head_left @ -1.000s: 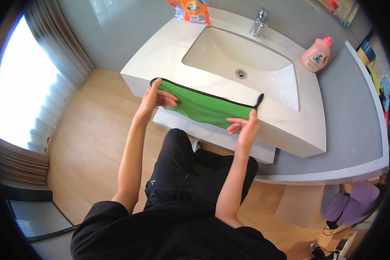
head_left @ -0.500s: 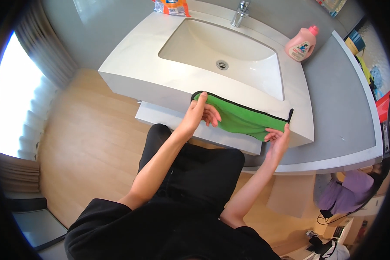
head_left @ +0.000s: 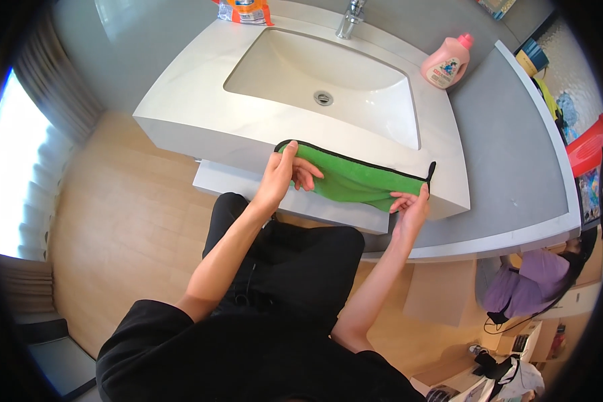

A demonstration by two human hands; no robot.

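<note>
A green cloth [head_left: 355, 175] with a black border hangs stretched between my two hands, just in front of the washbasin counter's front edge. My left hand [head_left: 285, 173] pinches its upper left corner between thumb and fingers, the other fingers partly spread over the cloth. At the right end my right hand [head_left: 411, 204] grips the edge below a small black loop [head_left: 431, 170] that sticks up from the corner. The lower part of the cloth sags in loose folds.
Beyond the cloth lies the white counter [head_left: 181, 87] with its sunken basin [head_left: 375, 87] and chrome faucet [head_left: 350, 20]. A pink detergent bottle [head_left: 445, 65] stands back right; an orange and white packet [head_left: 244, 12] is back left. A grey partition [head_left: 509, 147] borders the right side.
The whole view has shifted, so counter, bottle and cloth appear slightly farther left. Both hands keep their hold on the cloth, which stays stretched much as before.
</note>
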